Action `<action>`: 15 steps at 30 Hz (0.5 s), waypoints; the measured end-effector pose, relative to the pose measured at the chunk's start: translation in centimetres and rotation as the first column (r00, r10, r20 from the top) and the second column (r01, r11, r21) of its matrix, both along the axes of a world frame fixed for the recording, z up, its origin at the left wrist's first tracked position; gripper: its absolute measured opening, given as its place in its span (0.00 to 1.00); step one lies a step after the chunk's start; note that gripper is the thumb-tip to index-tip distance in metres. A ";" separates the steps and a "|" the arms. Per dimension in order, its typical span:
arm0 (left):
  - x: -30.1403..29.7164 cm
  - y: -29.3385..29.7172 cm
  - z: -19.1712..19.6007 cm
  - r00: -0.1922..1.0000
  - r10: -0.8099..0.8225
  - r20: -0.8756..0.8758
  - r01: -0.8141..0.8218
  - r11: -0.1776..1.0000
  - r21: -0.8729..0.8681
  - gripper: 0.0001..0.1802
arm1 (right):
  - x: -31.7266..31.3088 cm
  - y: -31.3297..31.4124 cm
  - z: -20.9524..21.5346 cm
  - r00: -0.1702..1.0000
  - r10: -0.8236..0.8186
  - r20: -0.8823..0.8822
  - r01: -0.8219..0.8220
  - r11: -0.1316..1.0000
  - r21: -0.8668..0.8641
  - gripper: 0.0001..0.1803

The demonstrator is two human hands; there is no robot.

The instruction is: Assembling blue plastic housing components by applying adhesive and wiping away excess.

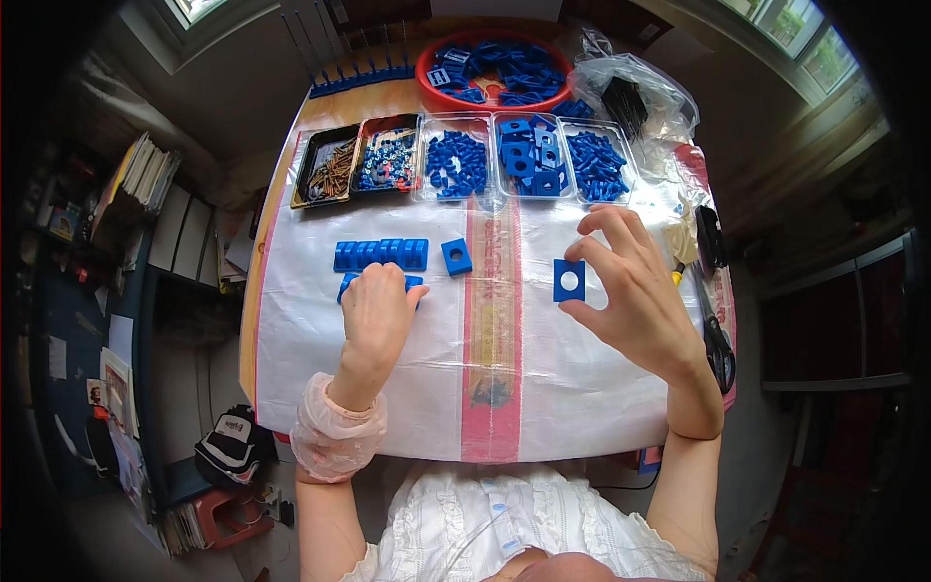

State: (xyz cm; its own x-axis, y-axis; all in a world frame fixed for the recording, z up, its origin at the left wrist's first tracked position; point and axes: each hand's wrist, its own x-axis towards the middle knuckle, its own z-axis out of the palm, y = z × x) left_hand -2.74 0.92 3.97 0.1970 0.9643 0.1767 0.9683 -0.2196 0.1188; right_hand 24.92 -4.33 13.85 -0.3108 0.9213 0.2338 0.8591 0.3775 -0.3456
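The right hand (635, 291) pinches a blue square plate (569, 280) with a round hole, held above the desk (407, 407). The left hand (378, 310), fingers curled, presses on a blue row (347, 286) of parts, probably gripping it. Another row (381, 254) and a block (457, 257) lie just beyond.

Matt blue plastic square plate (569, 280), glossy woven-plastic sheet (407, 388)

- Left hand (376, 312) — lay palm down, fingers curled forward, wrist straight, forearm rising from the lower edge.
- Right hand (630, 286) — was raised, thumb and fingertips pinched together, remaining fingers arched.
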 end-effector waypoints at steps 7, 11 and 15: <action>-0.1 0.0 1.2 0.988 -0.089 0.128 0.106 0.985 -0.138 0.16 | -0.4 0.0 -0.4 1.000 0.019 -0.003 -0.019 1.000 0.000 0.20; 0.8 0.4 3.1 0.708 -0.118 0.696 0.399 0.880 -0.257 0.15 | -0.6 0.0 -0.3 0.998 0.033 -0.050 -0.030 0.998 0.062 0.20; 2.2 0.6 1.2 0.249 0.215 0.944 0.705 0.629 -0.329 0.17 | -1.3 -0.3 0.3 0.994 0.053 -0.093 -0.043 0.993 0.108 0.21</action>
State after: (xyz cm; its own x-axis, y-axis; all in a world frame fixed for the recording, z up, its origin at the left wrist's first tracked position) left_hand -0.53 1.53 5.17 0.6111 0.7808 -0.1302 0.0070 0.1592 0.9872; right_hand 23.64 -4.59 14.18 -0.3257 0.8743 0.3598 0.8038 0.4564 -0.3816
